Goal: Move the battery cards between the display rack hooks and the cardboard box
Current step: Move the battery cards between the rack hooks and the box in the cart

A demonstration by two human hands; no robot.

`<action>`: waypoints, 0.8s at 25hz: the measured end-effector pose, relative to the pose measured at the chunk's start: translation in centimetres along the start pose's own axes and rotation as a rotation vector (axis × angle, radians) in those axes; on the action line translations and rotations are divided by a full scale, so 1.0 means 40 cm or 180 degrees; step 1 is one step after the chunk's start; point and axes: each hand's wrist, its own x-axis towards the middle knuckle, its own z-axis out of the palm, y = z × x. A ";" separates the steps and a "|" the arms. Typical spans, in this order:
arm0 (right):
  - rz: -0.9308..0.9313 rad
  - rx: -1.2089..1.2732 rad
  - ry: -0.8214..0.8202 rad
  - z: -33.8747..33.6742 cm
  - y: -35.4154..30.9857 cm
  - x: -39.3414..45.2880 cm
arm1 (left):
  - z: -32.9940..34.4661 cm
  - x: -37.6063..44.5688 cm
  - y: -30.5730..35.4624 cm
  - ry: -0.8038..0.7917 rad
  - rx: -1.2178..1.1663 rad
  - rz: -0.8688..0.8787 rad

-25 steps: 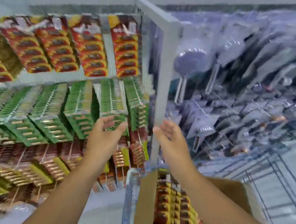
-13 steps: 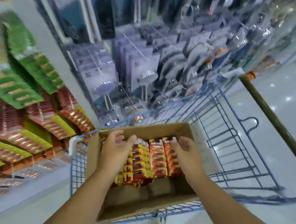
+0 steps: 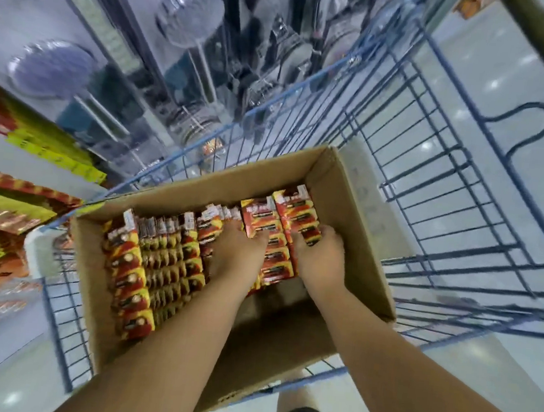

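Cardboard box (image 3: 355,194) sits in cart (image 3: 468,179)

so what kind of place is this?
Most likely a retail store aisle. A blue wire shopping cart carries the cardboard box of battery cards, packaged goods hang on a display rack at left, and both hands grip card stacks.

Open brown cardboard box (image 3: 360,215), flaps up, tilted in view. Inside, red-and-yellow battery cards (image 3: 142,276) standing on edge in tight rows: one long block along the left wall, another stack (image 3: 275,229) towards the far right corner. Bare cardboard floor near the front right. Left hand (image 3: 237,252) and right hand (image 3: 321,254) pressed against that right-hand stack from either side, fingers curled over its edges. More cards on rack hooks (image 3: 11,212) at far left, blurred.
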 end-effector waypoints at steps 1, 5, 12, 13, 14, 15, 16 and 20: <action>0.0042 -0.0110 0.0051 0.017 0.004 0.010 | 0.015 0.017 0.011 0.0026 0.0233 0.0007; 0.0164 -0.0719 0.0218 0.081 0.030 0.038 | 0.060 0.065 0.051 -0.0071 0.0867 0.0006; 0.0111 -0.1596 0.0202 0.100 0.047 0.040 | 0.085 0.102 0.069 -0.0157 0.1327 0.0014; 0.0135 -0.1619 0.0186 0.098 0.047 0.042 | 0.085 0.107 0.069 -0.0132 0.1321 -0.0024; 0.0146 -0.1631 0.0161 0.095 0.046 0.043 | 0.086 0.111 0.067 -0.0091 0.1341 -0.0052; 0.0146 -0.1642 0.0113 0.090 0.048 0.042 | 0.089 0.114 0.065 -0.0061 0.1368 -0.0068; 0.0145 -0.1662 0.0055 0.084 0.051 0.040 | 0.090 0.112 0.065 -0.0060 0.1377 -0.0089; 0.0106 -0.1686 -0.0030 0.061 0.068 0.030 | 0.093 0.098 0.059 -0.0043 0.1215 0.0003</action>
